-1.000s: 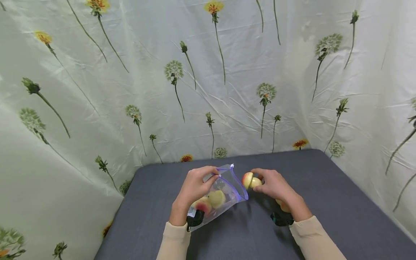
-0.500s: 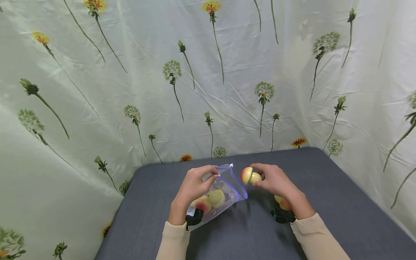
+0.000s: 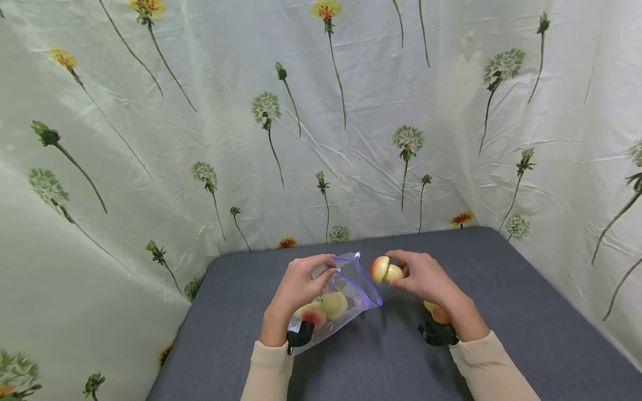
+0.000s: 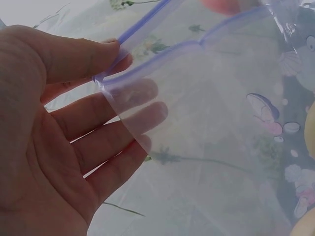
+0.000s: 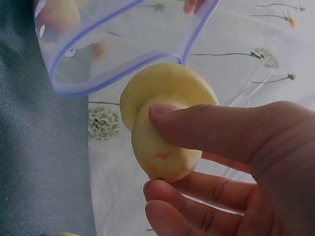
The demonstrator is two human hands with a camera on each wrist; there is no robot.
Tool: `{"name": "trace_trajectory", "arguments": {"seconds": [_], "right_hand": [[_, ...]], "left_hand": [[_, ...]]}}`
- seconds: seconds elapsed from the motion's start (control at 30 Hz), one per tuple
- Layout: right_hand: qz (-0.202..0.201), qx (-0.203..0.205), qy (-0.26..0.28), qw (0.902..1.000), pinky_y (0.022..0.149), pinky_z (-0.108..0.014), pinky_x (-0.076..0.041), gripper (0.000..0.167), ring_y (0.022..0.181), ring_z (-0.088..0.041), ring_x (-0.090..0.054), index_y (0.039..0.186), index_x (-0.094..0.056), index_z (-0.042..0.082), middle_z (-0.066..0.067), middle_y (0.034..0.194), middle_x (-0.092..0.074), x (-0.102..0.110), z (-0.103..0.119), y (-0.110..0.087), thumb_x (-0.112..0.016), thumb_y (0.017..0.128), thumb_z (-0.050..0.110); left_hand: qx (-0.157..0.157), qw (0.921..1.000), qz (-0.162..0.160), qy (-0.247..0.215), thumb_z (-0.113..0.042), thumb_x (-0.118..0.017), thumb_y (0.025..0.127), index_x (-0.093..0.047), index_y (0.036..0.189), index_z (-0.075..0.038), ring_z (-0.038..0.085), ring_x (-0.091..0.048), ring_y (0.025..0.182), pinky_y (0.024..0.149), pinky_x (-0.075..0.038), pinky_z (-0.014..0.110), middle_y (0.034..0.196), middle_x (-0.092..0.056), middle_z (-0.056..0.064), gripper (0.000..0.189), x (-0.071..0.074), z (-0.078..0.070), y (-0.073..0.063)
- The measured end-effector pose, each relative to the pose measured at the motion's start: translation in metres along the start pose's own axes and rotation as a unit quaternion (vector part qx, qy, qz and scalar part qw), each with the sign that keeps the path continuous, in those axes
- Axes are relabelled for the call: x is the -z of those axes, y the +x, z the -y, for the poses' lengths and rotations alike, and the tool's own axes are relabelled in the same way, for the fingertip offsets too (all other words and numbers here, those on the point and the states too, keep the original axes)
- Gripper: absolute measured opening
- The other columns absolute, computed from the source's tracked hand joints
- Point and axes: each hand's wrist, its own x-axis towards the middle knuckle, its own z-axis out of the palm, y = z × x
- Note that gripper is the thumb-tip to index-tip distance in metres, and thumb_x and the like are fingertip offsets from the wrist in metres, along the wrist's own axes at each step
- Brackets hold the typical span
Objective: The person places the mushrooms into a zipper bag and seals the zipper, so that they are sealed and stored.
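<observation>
My left hand [image 3: 306, 281] pinches the rim of a clear zip bag [image 3: 358, 291] between thumb and forefinger. Its other fingers stretch loosely behind the film in the left wrist view. The bag's purple-edged mouth gapes toward the right, and yellow pieces with red blush [image 3: 313, 315] lie inside it. Just right of that mouth, my right hand [image 3: 422, 273] holds up a pale yellow, red-blushed mushroom-shaped piece [image 5: 165, 140]. Thumb and fingers grip its narrower bulb, while the broad cap points toward the bag.
More yellow and orange pieces [image 3: 439, 314] rest on the dark grey tabletop [image 3: 391, 356], partly hidden by my right wrist. A flower-printed white curtain [image 3: 225, 139] hangs around the table's back and sides.
My right hand has risen slightly and shifted a little left with the mushroom-shaped piece, closer to the bag's mouth. My left hand and the bag stay nearly still.
</observation>
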Motion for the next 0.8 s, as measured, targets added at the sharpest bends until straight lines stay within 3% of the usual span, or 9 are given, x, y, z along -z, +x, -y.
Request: {"name": "trace_trajectory", "arguments": {"seconds": [0.07,0.3,0.6,0.8], "right_hand": [[0.001,0.001,0.007,1.0000,0.063,-0.034,-0.048,0.062,0.073,-0.009,-0.060,0.138,-0.061,0.016,0.001,0.097,-0.068,0.000,0.002,-0.001,-0.085,0.080,0.018],[0.005,0.003,0.019,0.9998,0.065,-0.034,-0.049,0.062,0.076,-0.010,-0.061,0.137,-0.061,0.016,0.001,0.098,-0.068,0.000,0.010,-0.003,-0.086,0.081,0.019],[0.014,0.009,0.022,0.9996,0.066,-0.034,-0.050,0.063,0.077,-0.009,-0.062,0.137,-0.062,0.016,0.003,0.097,-0.068,-0.004,0.021,-0.002,-0.087,0.080,0.018],[0.016,0.011,0.026,0.9995,0.065,-0.034,-0.050,0.063,0.075,-0.007,-0.062,0.136,-0.062,0.017,0.004,0.098,-0.068,-0.007,0.027,-0.004,-0.088,0.079,0.017]], "left_hand": [[0.005,1.0000,0.002,-0.002,-0.017,-0.073,0.095,-0.073,0.098,-0.020,-0.001,-0.051,0.056,0.055,-0.044,0.024,0.115,-0.073,-0.002,0.004,0.000,0.000,0.000],[-0.003,1.0000,0.005,-0.006,-0.016,-0.073,0.095,-0.074,0.099,-0.016,-0.001,-0.062,0.074,0.066,-0.051,0.026,0.111,-0.073,-0.001,0.005,0.000,0.001,-0.001],[0.005,1.0000,0.008,0.002,-0.015,-0.074,0.094,-0.074,0.098,-0.018,-0.002,-0.061,0.072,0.068,-0.052,0.027,0.107,-0.073,-0.006,0.005,0.000,0.000,0.000],[0.018,0.9998,0.009,-0.001,-0.016,-0.073,0.095,-0.074,0.098,-0.020,0.000,-0.063,0.075,0.067,-0.052,0.030,0.113,-0.073,-0.003,0.005,0.002,0.000,-0.001]]}}
